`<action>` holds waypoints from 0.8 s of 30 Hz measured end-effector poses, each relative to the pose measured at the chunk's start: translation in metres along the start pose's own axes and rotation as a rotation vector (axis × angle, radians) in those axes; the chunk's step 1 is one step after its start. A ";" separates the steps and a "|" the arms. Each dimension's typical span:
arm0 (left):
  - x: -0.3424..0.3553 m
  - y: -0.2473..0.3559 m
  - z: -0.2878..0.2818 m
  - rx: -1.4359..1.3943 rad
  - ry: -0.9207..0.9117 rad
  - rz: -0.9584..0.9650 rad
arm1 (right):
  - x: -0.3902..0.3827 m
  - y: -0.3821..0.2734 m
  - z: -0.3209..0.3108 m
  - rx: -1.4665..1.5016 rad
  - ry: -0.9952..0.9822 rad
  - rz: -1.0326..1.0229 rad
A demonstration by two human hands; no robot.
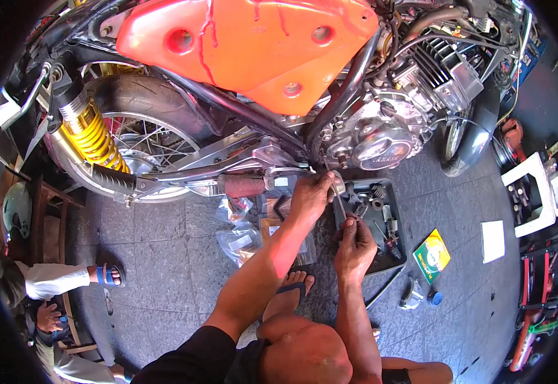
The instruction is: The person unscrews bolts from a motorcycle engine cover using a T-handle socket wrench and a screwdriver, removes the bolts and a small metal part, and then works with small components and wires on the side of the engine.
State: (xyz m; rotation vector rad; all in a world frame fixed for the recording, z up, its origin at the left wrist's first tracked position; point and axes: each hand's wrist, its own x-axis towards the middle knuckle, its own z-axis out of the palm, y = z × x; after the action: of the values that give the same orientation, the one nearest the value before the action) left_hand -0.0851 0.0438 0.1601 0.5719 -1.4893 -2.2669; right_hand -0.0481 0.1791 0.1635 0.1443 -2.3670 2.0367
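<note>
My left hand (312, 197) is closed in a pinch on a small silver metal part (338, 182), just below the motorcycle's engine (388, 137). Lower and to the right, my right hand (355, 244) grips a thin metal rod (341, 206). The rod slants up from its fingers to the silver part; whether its tip touches the part is hard to make out. Beneath my hands lies a dark tray (402, 227) holding several loose metal parts and tools. The motorcycle's orange side cover (253, 48) is above my left hand.
Clear plastic bags (239, 242) lie left of the tray. To its right are a yellow-green packet (432, 255), a carburettor-like metal part (412, 293), a blue cap (435, 298) and a white sheet (493, 241). Another person's sandalled foot (107, 275) is at left.
</note>
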 end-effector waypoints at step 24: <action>0.004 0.006 -0.014 0.068 0.031 -0.193 | -0.004 0.006 0.007 -0.050 -0.068 -0.150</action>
State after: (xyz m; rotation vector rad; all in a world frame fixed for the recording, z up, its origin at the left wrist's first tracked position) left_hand -0.0813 0.0287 0.1604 0.7987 -1.5610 -2.3450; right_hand -0.0446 0.1737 0.1564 0.3834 -2.3634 1.9332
